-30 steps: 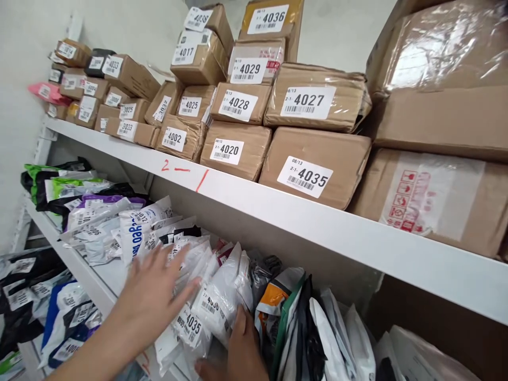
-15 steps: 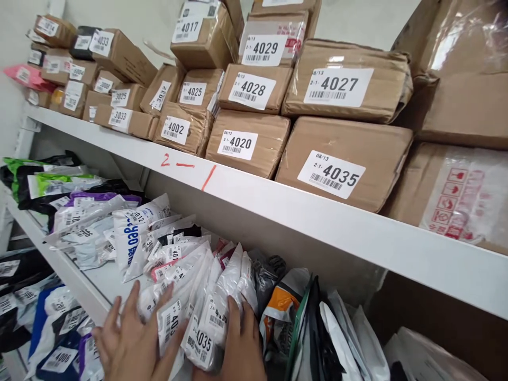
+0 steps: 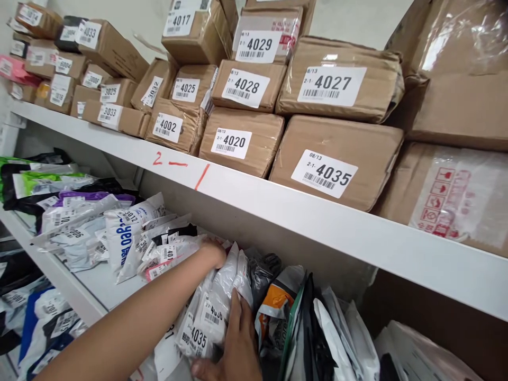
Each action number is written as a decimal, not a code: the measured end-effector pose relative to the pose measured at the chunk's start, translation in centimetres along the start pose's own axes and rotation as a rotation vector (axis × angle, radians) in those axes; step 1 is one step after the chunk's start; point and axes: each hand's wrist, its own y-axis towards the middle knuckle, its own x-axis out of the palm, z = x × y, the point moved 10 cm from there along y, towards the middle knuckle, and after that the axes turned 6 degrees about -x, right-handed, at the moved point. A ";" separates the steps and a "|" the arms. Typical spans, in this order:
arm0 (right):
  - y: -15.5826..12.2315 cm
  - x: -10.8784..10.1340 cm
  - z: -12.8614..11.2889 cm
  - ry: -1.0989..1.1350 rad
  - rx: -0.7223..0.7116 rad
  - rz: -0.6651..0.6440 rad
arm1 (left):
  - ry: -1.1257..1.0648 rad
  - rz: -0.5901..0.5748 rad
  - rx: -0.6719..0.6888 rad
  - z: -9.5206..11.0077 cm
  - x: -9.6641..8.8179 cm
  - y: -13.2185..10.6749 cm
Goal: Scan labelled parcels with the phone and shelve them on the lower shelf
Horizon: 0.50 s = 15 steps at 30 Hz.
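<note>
A row of white and grey plastic mailer bags (image 3: pixel 216 301) stands on the middle shelf (image 3: pixel 99 283), with number labels such as 4035 (image 3: pixel 194 337). My left hand (image 3: pixel 212 252) reaches deep into the row from the lower left. Its fingers are buried between the bags and hidden. My right hand (image 3: pixel 234 346) is at the bottom edge. It cups the near side of the white mailers, with the thumb under them and one finger lying up along a bag. An orange and white bag (image 3: pixel 273 299) stands just right of it.
Brown cardboard parcels labelled 4035 (image 3: pixel 333 169), 4020 (image 3: pixel 238 140), 4027 (image 3: pixel 337 84) and others fill the upper shelf (image 3: pixel 278 203). Loose mailers (image 3: pixel 79 222) lie at the left of the middle shelf. More bags (image 3: pixel 39 312) sit on a lower shelf. Dark and white bags (image 3: pixel 329 338) stand to the right.
My left hand moved from the front of the pile up and back into the row of mailers. My right hand stayed on the bags. The view shifted slightly.
</note>
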 end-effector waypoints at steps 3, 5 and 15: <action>0.4 -0.4 -0.2 0.084 -0.037 0.023 | 0.005 -0.048 -0.005 -0.8 0.9 0.3; 0.7 -0.9 0.3 0.078 0.035 0.046 | -0.018 -0.066 0.037 -0.8 0.8 0.5; 1.6 -1.1 3.3 -0.337 0.098 -0.025 | -0.022 -0.085 0.204 -0.3 0.8 0.3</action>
